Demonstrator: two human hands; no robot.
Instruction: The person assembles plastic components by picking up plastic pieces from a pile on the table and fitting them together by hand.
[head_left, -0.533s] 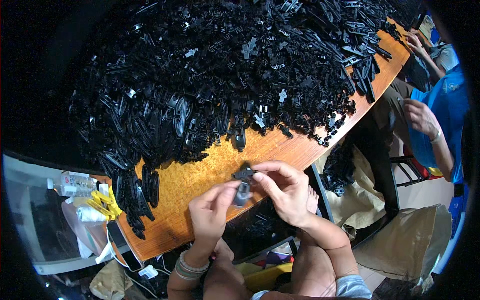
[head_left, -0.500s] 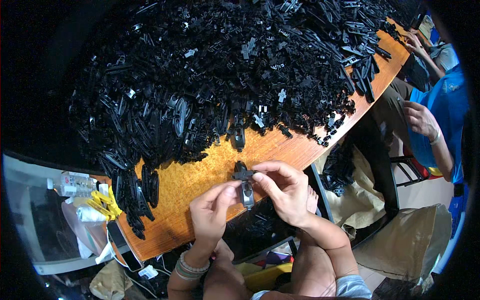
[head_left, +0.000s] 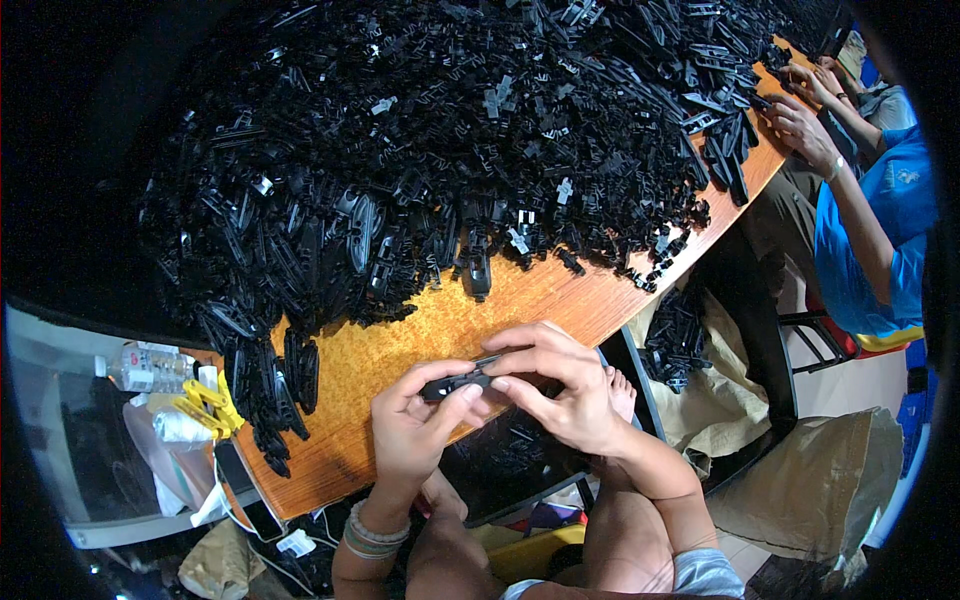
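Gripping a small, dark, elongated part (head_left: 450, 385) between them, the person's two hands meet above the near edge of the wooden worktop (head_left: 380, 365) in the head view. The left hand (head_left: 412, 412) is clamped on the part's left end, thumb on the near side and fingers behind. The right hand (head_left: 562, 388) is closed on the right end with thumb and fingertips, its other fingers arched over the top and hiding much of that end. The part lies roughly crosswise, slightly tilted with its right end higher; finer detail is covered by the fingers. Pale bracelets (head_left: 375, 537) ring the left wrist.

Beyond the hands, a broad heap of black pieces (head_left: 450, 130) covers the far side of the worktop, long slender ones mixed with small jagged ones. One long black piece (head_left: 479, 277) lies at the heap's near edge, pointing toward the hands. At the left stand out a yellow clip (head_left: 212, 408) and, just behind it, a clear plastic bottle (head_left: 150, 368).

To the right, below the worktop, more black pieces (head_left: 675, 340) lie beside crumpled brown paper (head_left: 725, 385), with a large brown sack (head_left: 815, 490) nearer. A co-worker in a blue shirt (head_left: 872, 255) reaches a hand (head_left: 800, 132) to the worktop's right edge.
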